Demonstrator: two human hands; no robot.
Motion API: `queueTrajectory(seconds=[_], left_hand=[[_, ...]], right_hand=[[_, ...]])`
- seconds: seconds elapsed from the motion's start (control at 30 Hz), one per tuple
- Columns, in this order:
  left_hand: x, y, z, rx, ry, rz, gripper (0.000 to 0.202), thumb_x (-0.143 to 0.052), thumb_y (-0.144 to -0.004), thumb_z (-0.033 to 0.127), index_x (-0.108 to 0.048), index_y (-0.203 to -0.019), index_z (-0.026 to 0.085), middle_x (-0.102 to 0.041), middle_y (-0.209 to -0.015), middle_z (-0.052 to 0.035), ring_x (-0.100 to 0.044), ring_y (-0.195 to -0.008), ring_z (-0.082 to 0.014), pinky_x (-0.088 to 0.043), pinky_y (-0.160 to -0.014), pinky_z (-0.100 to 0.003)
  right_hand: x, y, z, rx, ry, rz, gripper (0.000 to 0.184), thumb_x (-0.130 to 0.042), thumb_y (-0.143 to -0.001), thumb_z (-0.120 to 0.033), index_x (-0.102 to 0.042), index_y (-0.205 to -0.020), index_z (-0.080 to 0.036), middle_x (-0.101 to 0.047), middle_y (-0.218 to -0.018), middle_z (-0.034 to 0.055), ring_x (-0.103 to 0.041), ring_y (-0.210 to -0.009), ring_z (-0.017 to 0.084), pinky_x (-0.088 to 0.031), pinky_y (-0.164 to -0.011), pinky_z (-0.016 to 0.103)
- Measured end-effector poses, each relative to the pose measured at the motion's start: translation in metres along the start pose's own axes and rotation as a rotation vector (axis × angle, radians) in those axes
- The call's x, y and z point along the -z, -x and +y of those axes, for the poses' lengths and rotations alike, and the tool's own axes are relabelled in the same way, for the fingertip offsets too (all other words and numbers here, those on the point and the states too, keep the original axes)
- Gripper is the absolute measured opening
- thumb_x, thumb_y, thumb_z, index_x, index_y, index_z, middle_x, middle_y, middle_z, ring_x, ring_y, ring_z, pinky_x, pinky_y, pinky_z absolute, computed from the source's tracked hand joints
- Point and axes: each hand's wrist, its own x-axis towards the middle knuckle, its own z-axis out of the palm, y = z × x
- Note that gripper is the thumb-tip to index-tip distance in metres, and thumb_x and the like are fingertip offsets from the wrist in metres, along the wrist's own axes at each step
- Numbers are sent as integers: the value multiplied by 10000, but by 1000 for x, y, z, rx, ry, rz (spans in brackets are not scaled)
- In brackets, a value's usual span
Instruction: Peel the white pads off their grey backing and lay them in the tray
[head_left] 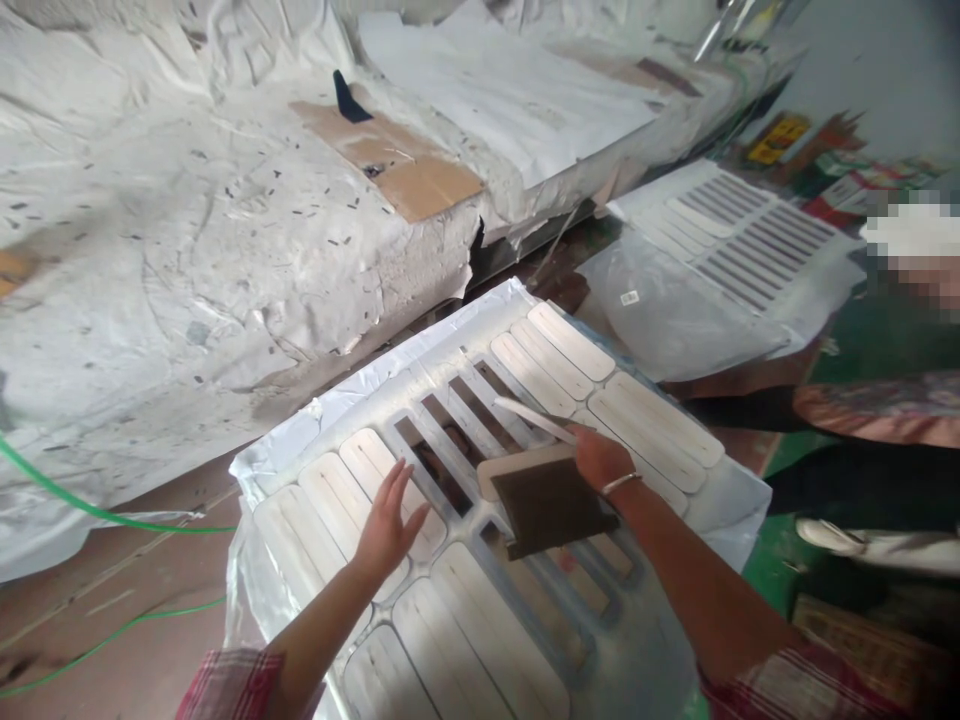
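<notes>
A slotted tray (652,600) lies in front of me on white plastic sheeting. Several pale slats (450,630) with rounded ends sit side by side in it, and dark gaps show through the bare slots in its middle. My left hand (391,520) is open, fingers spread, over a pale slat (364,465) on the left side. Above the middle, my right hand (601,458) grips a thin pale slat (536,415), seen nearly edge-on. A flat dark brown piece (555,500) with a pale rounded end is under the same hand; I cannot tell whether it is held too.
A long bench (187,220) covered in stained white sheeting runs along the back, with brown cardboard (405,170) on it. A second slotted tray (750,240) stands at the right. Another person's arm (870,410) shows at the right edge. A green hose (112,515) hangs at left.
</notes>
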Motion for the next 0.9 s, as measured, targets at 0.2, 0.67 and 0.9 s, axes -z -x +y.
queueTrajectory(seconds=[0.2,0.67,0.9], left_hand=[[23,-58,96,-394,-93,132,724,-593,-787,374,-233,-1394,212,-301,-1426,-146,-169,-1346,-317,-92,-1079,-566],[-10,-62,137,25,159,-255,330,-299,-913,334,-573,-921,151,-600,-847,-112,-588,-765,-202,-474,-689,-317],[11,-34,98,-67,593,-286,511,-594,-771,336,-461,-1244,197,-501,-1217,-113,-500,-1087,-225,-452,-917,-362]], right_hand=[[52,22,-16,290,2,-100,359,-397,-823,-117,-566,-1137,-152,-616,-1043,85,-575,-952,199,-431,-806,291],[37,62,-83,-119,-1140,305,861,-569,-728,-510,-156,-1383,-133,-353,-1352,186,-429,-1196,269,-425,-948,434],[11,45,-113,25,-1519,5,619,-499,-764,-398,-274,-1307,-206,-511,-1199,112,-522,-1078,225,-452,-921,400]])
